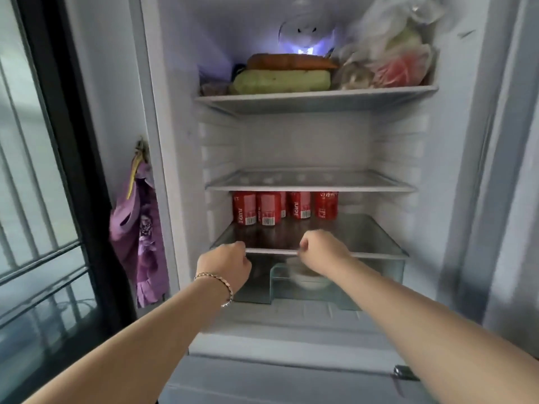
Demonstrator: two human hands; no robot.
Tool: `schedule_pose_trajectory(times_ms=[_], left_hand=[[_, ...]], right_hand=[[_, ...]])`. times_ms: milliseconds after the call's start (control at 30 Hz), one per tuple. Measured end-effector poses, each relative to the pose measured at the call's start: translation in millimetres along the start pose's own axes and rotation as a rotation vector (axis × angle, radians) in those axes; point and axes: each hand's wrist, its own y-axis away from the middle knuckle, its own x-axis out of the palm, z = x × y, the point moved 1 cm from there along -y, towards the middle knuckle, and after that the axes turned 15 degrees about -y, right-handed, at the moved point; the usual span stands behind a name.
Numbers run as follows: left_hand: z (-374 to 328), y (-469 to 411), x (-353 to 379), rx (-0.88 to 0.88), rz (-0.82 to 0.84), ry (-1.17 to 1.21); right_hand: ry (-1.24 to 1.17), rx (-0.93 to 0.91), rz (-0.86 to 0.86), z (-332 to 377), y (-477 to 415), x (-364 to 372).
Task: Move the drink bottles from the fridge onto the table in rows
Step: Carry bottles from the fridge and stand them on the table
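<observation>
Bottles (269, 209), red-labelled, upright in fridge (175, 141)

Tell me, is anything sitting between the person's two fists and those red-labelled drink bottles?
No: in the head view only bare glass shelf separates the left hand and right hand from the red-labelled drink bottles.

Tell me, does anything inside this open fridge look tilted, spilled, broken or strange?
Nothing stands out. The red-labelled drink bottles stand upright at the back of the lowest glass shelf, no spill visible. Both hands, left hand and right hand, are closed and empty near its front edge.
</observation>
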Motion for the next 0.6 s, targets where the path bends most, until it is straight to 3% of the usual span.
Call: schedule_pose_trajectory(times_ms=[233, 333, 500, 600], left_hand=[[1.1, -84.1, 39.1, -0.060, 0.062, 0.072], [5.5, -94.8, 52.3, -0.054, 0.045, 0.068], [9.9, -98.0, 61.7, -0.036, 0.008, 0.140], [11.9, -98.2, 59.4, -0.021, -0.036, 0.176]], right_hand=[[-0.446, 0.010, 0.035, -3.0, -146.1, 63.7], [-0.730, 0.152, 0.005, -2.0, -186.3, 87.4], [-0.710, 0.232, -0.164, -0.9, -216.2, 103.8], [-0.692, 0.217, -0.171, 1.8, -205.2, 97.1]])
